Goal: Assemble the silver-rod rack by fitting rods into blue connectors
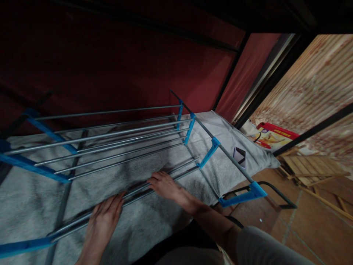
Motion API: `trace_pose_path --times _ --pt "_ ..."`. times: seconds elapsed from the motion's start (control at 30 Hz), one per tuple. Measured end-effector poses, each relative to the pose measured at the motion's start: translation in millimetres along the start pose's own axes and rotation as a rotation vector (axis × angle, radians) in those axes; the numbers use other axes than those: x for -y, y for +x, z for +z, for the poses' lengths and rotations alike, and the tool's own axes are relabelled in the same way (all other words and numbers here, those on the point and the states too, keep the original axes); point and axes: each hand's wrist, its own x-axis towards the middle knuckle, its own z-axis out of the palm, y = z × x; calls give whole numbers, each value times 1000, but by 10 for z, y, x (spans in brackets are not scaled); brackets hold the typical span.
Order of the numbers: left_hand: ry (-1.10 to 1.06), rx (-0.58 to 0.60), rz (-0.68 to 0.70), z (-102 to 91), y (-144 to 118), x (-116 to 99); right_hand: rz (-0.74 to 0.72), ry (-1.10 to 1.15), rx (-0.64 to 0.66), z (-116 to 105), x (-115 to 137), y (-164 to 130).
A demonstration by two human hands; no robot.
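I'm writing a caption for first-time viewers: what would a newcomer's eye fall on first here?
Probably the grey-tubed rack with bright blue brackets, on the pale cloth before a dark red wall. Next, the left hand and right hand, side by side on its nearest tubes. Then the red-and-yellow box at the right, beyond the cloth.

Red-yellow box (273, 138) | yellow lettering (281, 132) | too small to read
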Motion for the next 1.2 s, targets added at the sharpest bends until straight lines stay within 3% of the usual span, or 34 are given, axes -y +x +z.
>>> trace_pose_path --times 0.37,0.83,1.03,1.2 --pt "-52 -135 66 -205 55 -58 -53 -103 -62 -310 113 -122" --pt "-45 -171 3 -452 40 -155 -54 -179 -150 -834 -9 -223" --pt "-52 -186 -37 -559 -71 -151 -77 -151 -166 -937 94 -246" --pt "-37 -193 -14 -576 -3 -188 -73 -148 -189 -945 105 -265"
